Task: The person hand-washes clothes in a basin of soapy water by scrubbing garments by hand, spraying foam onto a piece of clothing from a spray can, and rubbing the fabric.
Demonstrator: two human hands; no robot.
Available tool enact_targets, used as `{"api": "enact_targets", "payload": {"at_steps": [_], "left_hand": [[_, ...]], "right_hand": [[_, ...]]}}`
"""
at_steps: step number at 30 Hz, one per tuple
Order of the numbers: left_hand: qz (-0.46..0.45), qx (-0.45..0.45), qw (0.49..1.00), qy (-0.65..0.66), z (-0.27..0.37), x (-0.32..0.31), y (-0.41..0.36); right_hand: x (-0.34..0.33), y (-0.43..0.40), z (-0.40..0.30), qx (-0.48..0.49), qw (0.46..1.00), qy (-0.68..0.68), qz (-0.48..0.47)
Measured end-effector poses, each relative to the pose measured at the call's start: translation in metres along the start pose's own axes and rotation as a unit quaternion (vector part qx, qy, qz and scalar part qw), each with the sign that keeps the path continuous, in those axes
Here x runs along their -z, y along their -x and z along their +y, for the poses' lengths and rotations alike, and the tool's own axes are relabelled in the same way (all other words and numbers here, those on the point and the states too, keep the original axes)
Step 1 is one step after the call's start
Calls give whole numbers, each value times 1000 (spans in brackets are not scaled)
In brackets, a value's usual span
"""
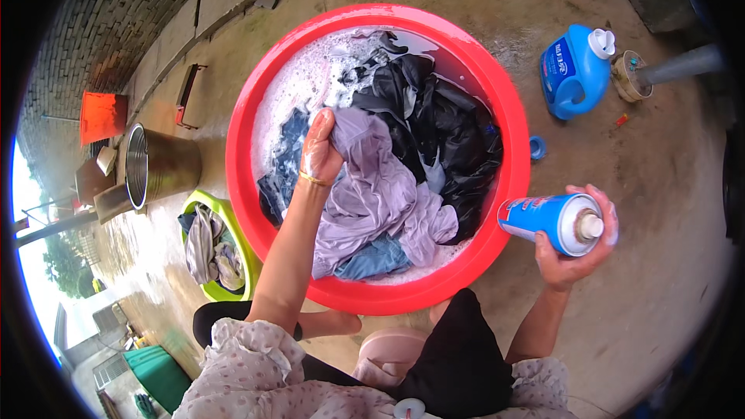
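My left hand (pixel 320 148), wet with suds, grips one end of a light purple garment (pixel 372 203) and lifts it over a large red plastic tub (pixel 509 128). My right hand (pixel 576 238) is closed round a blue spray can (pixel 541 218) with a white top, held beside the tub's right rim. Foamy water (pixel 308 70) fills the tub. In it lie shiny black clothing (pixel 460 128), blue denim (pixel 294 139) at the left and a blue cloth (pixel 375 259) under the purple garment's lower edge.
A blue detergent jug (pixel 582 73) stands on the concrete right of the tub, with a blue cap (pixel 537 147) nearby. On the left are a lime-green basin (pixel 250 267) of clothes, a metal bucket (pixel 174 160) and an orange bucket (pixel 105 117). A pink stool (pixel 393 343) is between my legs.
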State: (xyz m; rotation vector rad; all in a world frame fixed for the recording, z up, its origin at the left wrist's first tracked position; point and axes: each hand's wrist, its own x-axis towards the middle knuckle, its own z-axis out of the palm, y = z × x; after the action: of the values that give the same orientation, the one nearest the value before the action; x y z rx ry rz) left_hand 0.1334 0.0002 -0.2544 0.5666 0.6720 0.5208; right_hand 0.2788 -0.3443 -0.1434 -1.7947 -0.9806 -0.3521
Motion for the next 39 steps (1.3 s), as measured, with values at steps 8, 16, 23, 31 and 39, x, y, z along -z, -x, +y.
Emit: {"api": "enact_targets", "payload": {"at_steps": [8, 16, 23, 31, 39], "left_hand": [[-126, 162, 968, 148, -46, -66, 5], [-204, 250, 919, 226, -67, -121, 27], [-126, 264, 931, 218, -57, -141, 39], [-157, 208, 948, 183, -53, -140, 39], [-139, 193, 948, 212, -46, -141, 37]], "right_hand": [[-10, -2, 3, 37, 995, -62, -76], [-20, -22, 8, 28, 989, -127, -77], [-37, -47, 16, 31, 977, -142, -154], [-53, -64, 24, -2, 967, -175, -183], [-73, -63, 10, 13, 956, -157, -249]]}}
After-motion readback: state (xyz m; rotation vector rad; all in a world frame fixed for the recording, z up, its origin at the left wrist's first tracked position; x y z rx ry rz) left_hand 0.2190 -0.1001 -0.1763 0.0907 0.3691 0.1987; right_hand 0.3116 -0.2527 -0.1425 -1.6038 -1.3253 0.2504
